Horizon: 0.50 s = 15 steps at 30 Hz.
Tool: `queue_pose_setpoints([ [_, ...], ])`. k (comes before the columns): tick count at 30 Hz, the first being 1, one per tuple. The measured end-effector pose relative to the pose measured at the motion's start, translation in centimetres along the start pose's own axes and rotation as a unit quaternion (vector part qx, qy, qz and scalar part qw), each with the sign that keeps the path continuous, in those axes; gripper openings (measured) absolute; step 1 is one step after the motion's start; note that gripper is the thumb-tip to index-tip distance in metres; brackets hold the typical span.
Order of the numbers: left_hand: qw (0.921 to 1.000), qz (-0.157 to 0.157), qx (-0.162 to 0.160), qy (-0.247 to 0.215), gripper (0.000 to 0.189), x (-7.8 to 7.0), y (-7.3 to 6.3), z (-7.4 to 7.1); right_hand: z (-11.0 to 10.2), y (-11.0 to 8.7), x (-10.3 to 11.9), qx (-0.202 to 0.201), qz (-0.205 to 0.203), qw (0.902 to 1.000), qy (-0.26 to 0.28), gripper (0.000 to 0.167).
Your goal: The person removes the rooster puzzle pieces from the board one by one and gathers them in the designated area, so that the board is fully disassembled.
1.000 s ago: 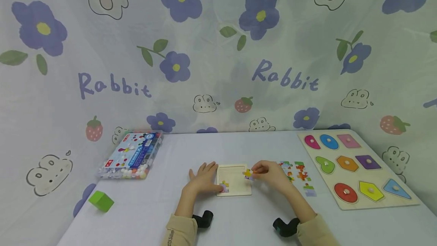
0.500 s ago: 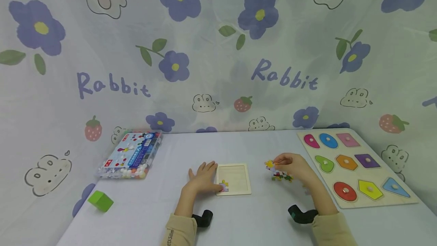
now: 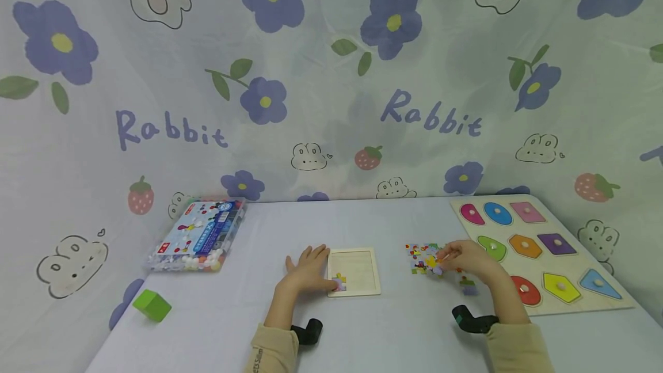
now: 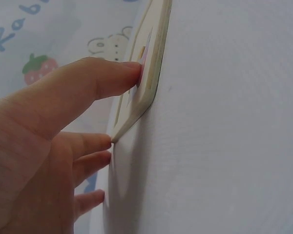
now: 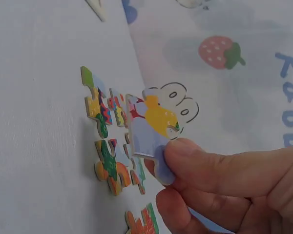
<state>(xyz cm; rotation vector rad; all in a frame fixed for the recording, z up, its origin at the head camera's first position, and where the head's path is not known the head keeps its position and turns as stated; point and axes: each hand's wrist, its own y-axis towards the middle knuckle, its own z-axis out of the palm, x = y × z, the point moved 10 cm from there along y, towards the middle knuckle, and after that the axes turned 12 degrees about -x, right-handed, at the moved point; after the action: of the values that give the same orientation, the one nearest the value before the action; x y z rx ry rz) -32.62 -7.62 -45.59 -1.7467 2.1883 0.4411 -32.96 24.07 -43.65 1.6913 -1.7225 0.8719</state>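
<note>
My left hand (image 3: 308, 274) lies at the left side of a shallow wooden puzzle tray (image 3: 377, 272), fingers spread. In the left wrist view, its thumb (image 4: 119, 78) presses on a jigsaw piece (image 3: 339, 282) in the tray's near-left corner, with the other fingertips near the tray's edge and the table. Thumb and fingers of my right hand (image 3: 468, 258) pinch another jigsaw piece (image 5: 154, 122), lilac with a yellow shape. It is held tilted over several loose jigsaw pieces (image 5: 95, 105) on the table, right of the tray. The hand partly hides those pieces in the head view.
At the right lies a wooden board (image 3: 564, 309) with colourful knobbed shapes, close to my right hand. A clear plastic box (image 3: 202, 232) of beads stands at the back left, and a green cube (image 3: 152, 305) sits nearer on the white table (image 3: 223, 315). A patterned cloth (image 3: 331, 73) hangs behind.
My right hand has carried its jigsaw piece from the tray's right edge rightward to the loose pieces and lowered it over them. The left hand stays where it was.
</note>
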Motion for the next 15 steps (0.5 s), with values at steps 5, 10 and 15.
queue_pose_setpoints([
  [5,1.0,0.0,0.0,0.0,0.083,0.0,-0.1,0.0,0.0,-0.4,-1.0,0.017,0.019,0.9988,-0.041,0.015],
  [10,1.0,0.0,0.0,-0.002,0.083,0.0,0.0,0.1,0.6,-0.8,-1.6,0.046,0.025,0.9973,-0.051,0.011],
  [15,1.0,-0.001,0.001,-0.005,0.083,0.1,0.1,0.2,0.8,-0.9,-1.8,0.049,0.024,0.9971,-0.052,0.009],
])
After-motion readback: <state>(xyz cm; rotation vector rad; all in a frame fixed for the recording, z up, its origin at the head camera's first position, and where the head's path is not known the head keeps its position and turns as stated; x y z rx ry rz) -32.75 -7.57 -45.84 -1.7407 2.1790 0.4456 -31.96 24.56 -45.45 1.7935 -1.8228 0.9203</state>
